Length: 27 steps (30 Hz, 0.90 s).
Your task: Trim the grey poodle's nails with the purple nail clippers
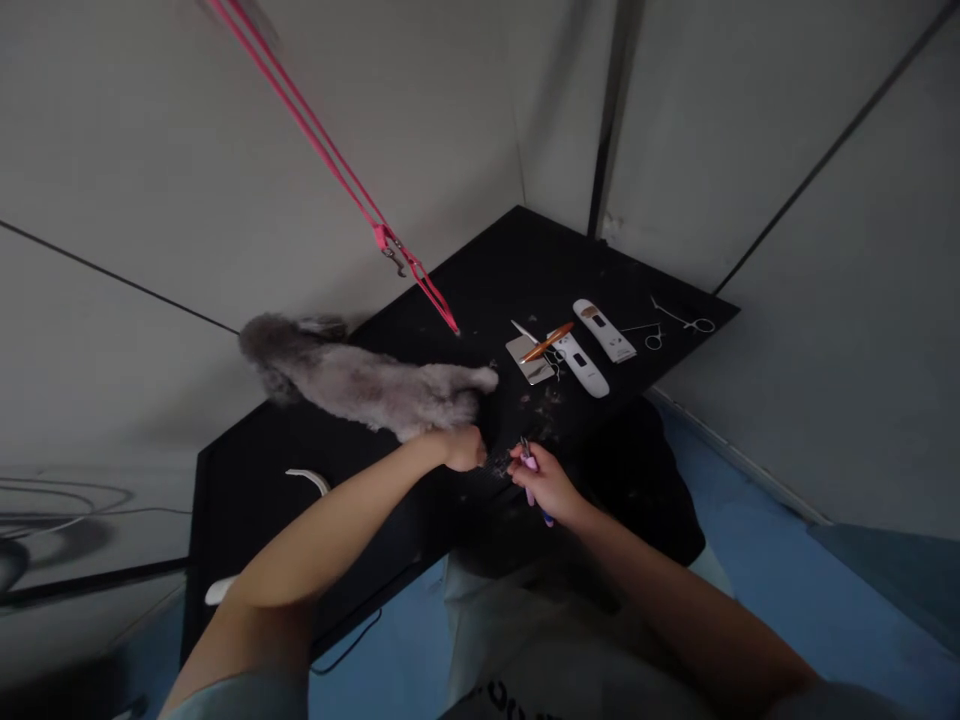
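Observation:
A grey, short-clipped dog (375,385) is on the black table (465,290), its head to the left and its rump toward me. My left hand (463,448) is closed at the dog's rear, apparently round a hind leg; the paw is hidden by my fingers. The other hind leg (476,378) stretches out to the right. In my right hand (551,482) is a pair of nail clippers (529,462) with pink and blue handles, its metal jaws pointing up and away from me. The clippers are a short gap to the right of my left hand.
Two white hair clippers (604,330), a small silver plate (530,360), an orange comb-like tool (547,343) and scissors (694,322) lie at the right. Loose hair (544,410) is scattered nearby. A pink leash (322,150) hangs above. A curved white object (309,478) lies left.

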### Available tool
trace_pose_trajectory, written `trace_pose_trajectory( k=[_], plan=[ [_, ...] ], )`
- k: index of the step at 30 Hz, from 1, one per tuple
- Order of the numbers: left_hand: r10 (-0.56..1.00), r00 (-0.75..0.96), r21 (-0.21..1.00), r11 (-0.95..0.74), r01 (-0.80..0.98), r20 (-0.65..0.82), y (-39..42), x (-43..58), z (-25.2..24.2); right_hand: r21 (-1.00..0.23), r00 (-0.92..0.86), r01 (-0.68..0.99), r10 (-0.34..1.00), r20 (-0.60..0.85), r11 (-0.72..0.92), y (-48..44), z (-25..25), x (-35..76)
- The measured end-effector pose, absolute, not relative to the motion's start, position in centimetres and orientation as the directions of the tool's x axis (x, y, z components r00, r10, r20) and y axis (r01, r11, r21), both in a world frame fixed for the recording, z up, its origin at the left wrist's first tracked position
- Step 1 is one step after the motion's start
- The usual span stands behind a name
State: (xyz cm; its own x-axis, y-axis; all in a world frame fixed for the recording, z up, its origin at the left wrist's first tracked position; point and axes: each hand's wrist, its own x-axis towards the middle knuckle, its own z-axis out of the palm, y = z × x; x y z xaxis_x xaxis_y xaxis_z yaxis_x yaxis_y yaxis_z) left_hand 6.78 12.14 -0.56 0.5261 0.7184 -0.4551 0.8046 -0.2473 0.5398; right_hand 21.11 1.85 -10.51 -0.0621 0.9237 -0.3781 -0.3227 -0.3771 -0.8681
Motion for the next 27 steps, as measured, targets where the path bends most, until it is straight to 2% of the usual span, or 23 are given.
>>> trace_pose_trajectory(
  k=[3, 5, 7, 10, 14, 16, 19, 23, 27],
  plan=[
    [0.542, 0.598, 0.525, -0.305, 0.794, -0.590, 12.0, 6.5, 0.9, -0.809, -0.082, -0.415, 0.902, -0.423, -0.417, 1.5, -10.6, 20.9],
    [0.460, 0.640, 0.545, -0.338, 0.767, -0.616, 12.1, 6.6, 2.3, -0.756, -0.124, -0.485, 0.890, -0.439, -0.440, 1.2, -9.9, 20.8],
    [0.437, 0.658, 0.559, -0.348, 0.752, -0.614, 12.3, 6.7, 3.8, -0.681, -0.164, -0.588, 0.889, -0.428, -0.436, 0.9, -8.8, 20.8],
    [0.523, 0.644, 0.558, -0.337, 0.758, -0.558, 12.0, 6.3, 5.2, -0.598, -0.159, -0.710, 0.912, -0.379, -0.372, 1.0, -7.0, 20.7],
    [0.600, 0.642, 0.567, -0.347, 0.747, -0.479, 10.6, 5.5, 5.1, -0.664, -0.074, -0.688, 0.939, -0.336, -0.292, 1.9, -5.6, 20.6],
    [0.578, 0.650, 0.626, -0.284, 0.727, -0.493, 9.8, 5.5, 4.9, -0.718, -0.050, -0.641, 0.948, -0.314, -0.271, 2.4, -5.2, 20.7],
    [0.540, 0.670, 0.688, -0.212, 0.694, -0.510, 9.2, 5.8, 5.3, -0.770, -0.102, -0.571, 0.955, -0.277, -0.284, 2.6, -4.6, 20.8],
    [0.495, 0.699, 0.628, -0.335, 0.702, -0.517, 9.1, 6.3, 6.7, -0.777, -0.151, -0.546, 0.950, -0.275, -0.312, 2.4, -4.0, 20.8],
    [0.451, 0.718, 0.559, -0.451, 0.696, -0.530, 9.2, 6.7, 7.2, -0.736, -0.176, -0.602, 0.950, -0.256, -0.310, 2.1, -4.2, 20.7]
  ],
)
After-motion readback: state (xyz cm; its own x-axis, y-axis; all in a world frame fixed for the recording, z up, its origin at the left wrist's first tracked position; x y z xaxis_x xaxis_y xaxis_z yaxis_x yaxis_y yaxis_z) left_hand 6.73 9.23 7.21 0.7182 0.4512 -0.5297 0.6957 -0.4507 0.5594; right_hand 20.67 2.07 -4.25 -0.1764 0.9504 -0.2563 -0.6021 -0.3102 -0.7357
